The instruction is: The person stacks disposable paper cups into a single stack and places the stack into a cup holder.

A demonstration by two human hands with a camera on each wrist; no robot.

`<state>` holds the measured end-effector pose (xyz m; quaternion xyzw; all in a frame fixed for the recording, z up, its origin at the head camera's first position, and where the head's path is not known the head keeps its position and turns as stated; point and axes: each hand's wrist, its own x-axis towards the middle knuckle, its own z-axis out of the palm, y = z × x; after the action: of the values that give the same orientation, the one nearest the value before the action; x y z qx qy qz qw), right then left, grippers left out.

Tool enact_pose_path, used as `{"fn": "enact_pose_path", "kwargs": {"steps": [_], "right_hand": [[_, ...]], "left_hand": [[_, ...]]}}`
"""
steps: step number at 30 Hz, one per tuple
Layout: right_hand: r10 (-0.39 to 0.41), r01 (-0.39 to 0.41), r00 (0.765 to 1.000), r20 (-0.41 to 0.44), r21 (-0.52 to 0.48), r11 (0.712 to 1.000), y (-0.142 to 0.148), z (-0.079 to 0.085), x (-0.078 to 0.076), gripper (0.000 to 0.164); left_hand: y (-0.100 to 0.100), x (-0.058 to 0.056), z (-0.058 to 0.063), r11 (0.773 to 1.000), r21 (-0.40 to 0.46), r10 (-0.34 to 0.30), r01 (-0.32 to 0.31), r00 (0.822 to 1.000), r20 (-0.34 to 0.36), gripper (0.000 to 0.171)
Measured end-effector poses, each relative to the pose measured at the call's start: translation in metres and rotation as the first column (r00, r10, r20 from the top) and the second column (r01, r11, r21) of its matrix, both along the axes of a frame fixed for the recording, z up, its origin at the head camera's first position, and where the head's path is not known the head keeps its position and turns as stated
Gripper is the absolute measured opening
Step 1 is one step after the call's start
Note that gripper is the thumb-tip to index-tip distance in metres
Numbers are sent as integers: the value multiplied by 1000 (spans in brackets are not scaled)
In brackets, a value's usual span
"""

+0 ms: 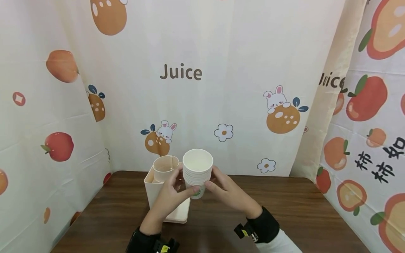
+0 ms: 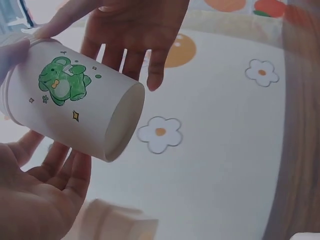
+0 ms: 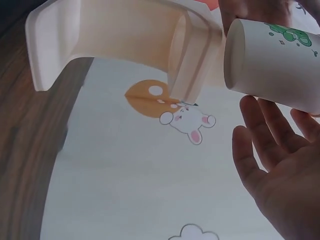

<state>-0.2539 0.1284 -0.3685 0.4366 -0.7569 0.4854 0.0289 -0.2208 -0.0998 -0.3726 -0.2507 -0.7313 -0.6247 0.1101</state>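
Both hands hold a nested stack of white paper cups (image 1: 198,161) above the table, mouths up and tilted slightly toward the head camera. My left hand (image 1: 173,194) grips the stack from the left, its thumb across the front. From the other side my right hand (image 1: 232,193) holds it, thumb near the rims. A green cartoon animal shows on the outer cup (image 2: 90,97) in the left wrist view. Just behind and left of my left hand stands a cream plastic holder (image 1: 153,191) with a round, cup-like part (image 1: 164,168) at its top.
The dark wooden table (image 1: 294,207) stretches out to both sides and toward me. A white printed curtain (image 1: 234,88) rises behind its back edge, with more printed cloth at left and right. The holder's flat foot (image 1: 180,212) juts toward me.
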Motion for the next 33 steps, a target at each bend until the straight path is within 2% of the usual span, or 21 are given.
{"fn": "enact_pose_path", "kwargs": {"steps": [5, 12, 17, 25, 33], "right_hand": [[30, -30, 999, 30, -22, 999, -8, 10, -5, 47], [2, -2, 1000, 7, -28, 1000, -22, 22, -8, 49], [-28, 27, 999, -29, -35, 999, -31, 29, -12, 50], [-39, 34, 998, -56, -79, 996, -48, 40, -21, 49], [-1, -12, 996, -92, -135, 991, -64, 45, -33, 52]], "left_hand": [[-7, -1, 12, 1000, -12, 28, -28, 1000, -2, 67], [-19, -2, 26, 992, -63, 104, -111, 988, -113, 70], [-26, -4, 35, 989, -71, 118, -132, 978, -171, 71], [-40, -13, 47, 989, -63, 119, -136, 969, -218, 75], [-54, -21, 56, 978, -86, 167, -190, 960, -224, 74]]}}
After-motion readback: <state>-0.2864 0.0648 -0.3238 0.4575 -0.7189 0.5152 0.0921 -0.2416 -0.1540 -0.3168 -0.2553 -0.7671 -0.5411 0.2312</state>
